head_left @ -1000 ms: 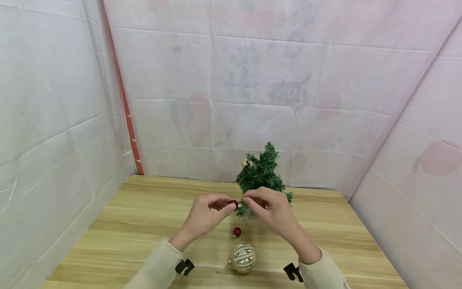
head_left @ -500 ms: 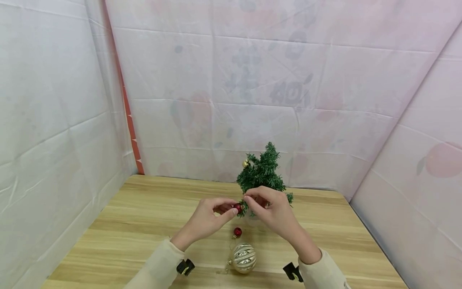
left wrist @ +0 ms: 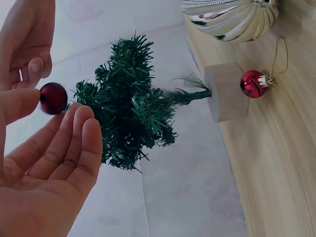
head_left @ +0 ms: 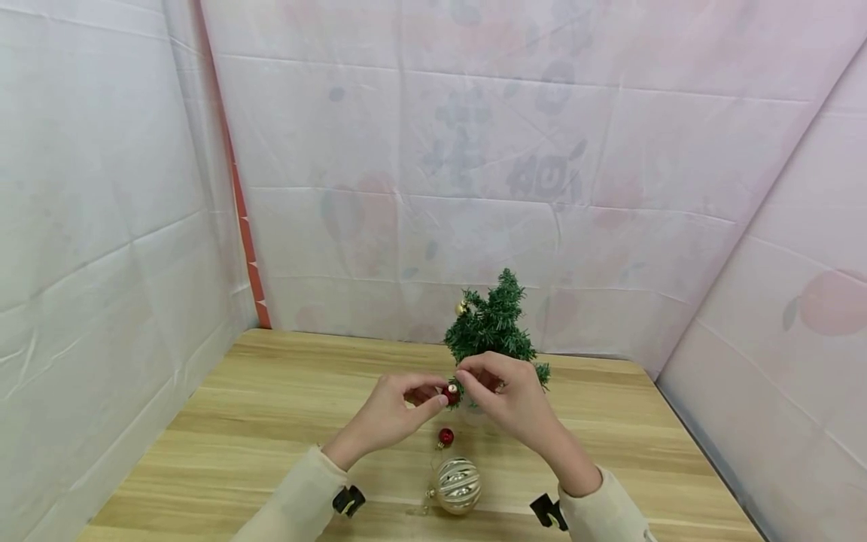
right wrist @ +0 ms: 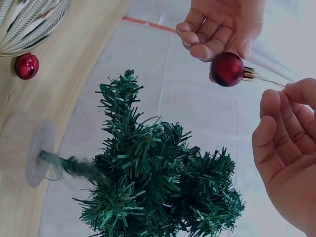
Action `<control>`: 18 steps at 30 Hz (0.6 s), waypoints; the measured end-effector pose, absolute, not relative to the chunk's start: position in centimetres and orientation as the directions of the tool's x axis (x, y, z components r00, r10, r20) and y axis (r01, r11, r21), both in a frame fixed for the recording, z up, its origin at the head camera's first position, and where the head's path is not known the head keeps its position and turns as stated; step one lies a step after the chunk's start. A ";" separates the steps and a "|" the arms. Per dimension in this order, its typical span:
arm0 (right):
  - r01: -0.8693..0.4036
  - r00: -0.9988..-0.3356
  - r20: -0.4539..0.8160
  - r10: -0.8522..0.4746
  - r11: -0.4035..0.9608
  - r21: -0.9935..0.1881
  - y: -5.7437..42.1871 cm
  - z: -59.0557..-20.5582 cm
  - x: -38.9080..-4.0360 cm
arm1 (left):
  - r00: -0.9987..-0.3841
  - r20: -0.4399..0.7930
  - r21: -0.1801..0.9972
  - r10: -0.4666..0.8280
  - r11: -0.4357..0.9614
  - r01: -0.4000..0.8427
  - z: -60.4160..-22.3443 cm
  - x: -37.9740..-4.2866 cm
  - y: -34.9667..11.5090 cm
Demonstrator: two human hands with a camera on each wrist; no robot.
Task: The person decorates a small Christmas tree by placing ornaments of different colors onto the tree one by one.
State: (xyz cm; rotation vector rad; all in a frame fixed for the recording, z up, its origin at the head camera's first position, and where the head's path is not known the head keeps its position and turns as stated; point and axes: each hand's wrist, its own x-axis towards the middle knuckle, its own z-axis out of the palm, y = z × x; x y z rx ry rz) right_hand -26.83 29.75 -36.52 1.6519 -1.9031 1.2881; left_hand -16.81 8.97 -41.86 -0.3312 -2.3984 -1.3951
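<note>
Between thumb and fingers, my left hand (head_left: 387,414) pinches a matte dark red Christmas bauble (right wrist: 227,69) with a gold cap. My right hand (head_left: 509,393) holds the end of the bauble's thin hanging string (right wrist: 269,80) between thumb and forefinger; the string stretches from the cap in the right wrist view. Both hands are raised in front of a small artificial Christmas tree (head_left: 493,327), hiding its lower part in the head view. The tree stands on a pale round base (left wrist: 227,93). A small gold bauble (head_left: 461,308) hangs at its upper left.
A shiny red bauble (head_left: 445,436) with a string loop lies on the wooden table (head_left: 271,421), nearer the person. Closer still is a large ribbed gold-and-silver bauble (head_left: 457,485). Pale printed cloth (head_left: 406,188) surrounds the table at back and sides.
My left hand has moved slightly right and down, closer to the right hand. The bauble in it has turned, its cap swinging from pointing right to upward. My right hand has hardly moved.
</note>
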 end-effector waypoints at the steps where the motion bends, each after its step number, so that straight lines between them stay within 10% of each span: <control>1: -0.907 -0.286 0.726 -0.626 -0.069 -0.416 29.8 -36.5 -26.9 | -0.914 0.406 0.789 0.030 0.493 0.367 -41.8 -16.8 9.0; 18: -0.898 -0.323 0.703 -0.633 -0.029 -0.438 30.3 -36.7 -27.6 | -0.741 0.672 0.589 0.010 0.599 0.543 -39.8 -17.6 10.7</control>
